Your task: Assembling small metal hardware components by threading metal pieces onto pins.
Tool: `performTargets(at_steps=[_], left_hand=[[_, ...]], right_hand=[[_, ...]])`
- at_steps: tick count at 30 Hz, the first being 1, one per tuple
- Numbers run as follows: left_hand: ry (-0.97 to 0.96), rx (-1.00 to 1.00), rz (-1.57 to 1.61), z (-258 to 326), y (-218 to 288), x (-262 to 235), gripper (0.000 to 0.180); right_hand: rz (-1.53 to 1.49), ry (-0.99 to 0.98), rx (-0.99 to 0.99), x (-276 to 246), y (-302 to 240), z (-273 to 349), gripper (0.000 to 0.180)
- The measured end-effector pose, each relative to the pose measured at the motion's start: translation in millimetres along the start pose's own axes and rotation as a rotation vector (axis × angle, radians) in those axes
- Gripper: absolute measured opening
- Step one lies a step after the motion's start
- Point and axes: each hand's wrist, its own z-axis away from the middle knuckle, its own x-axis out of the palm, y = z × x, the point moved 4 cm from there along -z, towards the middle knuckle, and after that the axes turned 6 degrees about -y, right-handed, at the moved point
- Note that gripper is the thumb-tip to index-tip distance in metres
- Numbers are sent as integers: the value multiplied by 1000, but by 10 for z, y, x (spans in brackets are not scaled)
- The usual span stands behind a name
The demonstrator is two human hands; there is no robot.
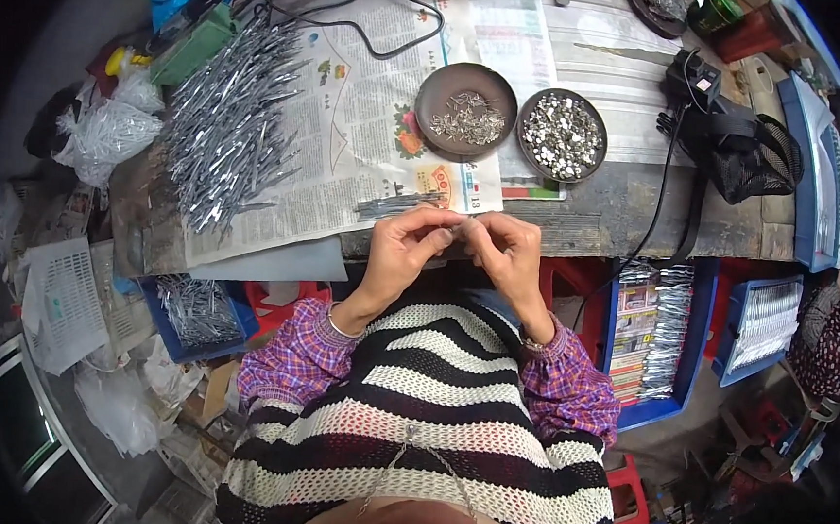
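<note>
Left hand: thumb and forefinger pinched together (left hand (403, 251)), tips angled right, close to the other hand's.
Right hand: same pinch, mirrored (right hand (503, 253)); anything between the fingertips is too small and covered to tell.
Small strip pile: thin metal strips (397, 204) just beyond the left hand's knuckles, long axis roughly left-right; left hand is nearer. (Touching or not? Can't tell.)
Brown bowl: bowl of small metal parts (442, 88), almost straight ahead of the fingertips.
Silver bits: round dish (603, 150) just beside the bowl on its right, ahead and to the right; right hand is nearer.
Big strip pile: large heap (240, 118) well to the left on the newspaper (353, 111), running away from the person.
Edge: both hands are by the front edge of the bench (578, 224).
Free room: bare wood right of the right hand, as far as the black cable (660, 201) (it drops over the edge, a snag risk I'd say).
</note>
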Motion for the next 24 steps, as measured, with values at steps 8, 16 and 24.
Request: performTargets(at_steps=[8,16,24], left_hand=[[79,8,78,114,76,-170,17],[365,284,-505,814,204,-955,4],[401,484,-1269,1023,134,-1162,15]], right_hand=[[-249,-40,168,77,192,-25,19],[-180,20,208,-14,362,43,17],[43,79,83,44,373,-3,19]])
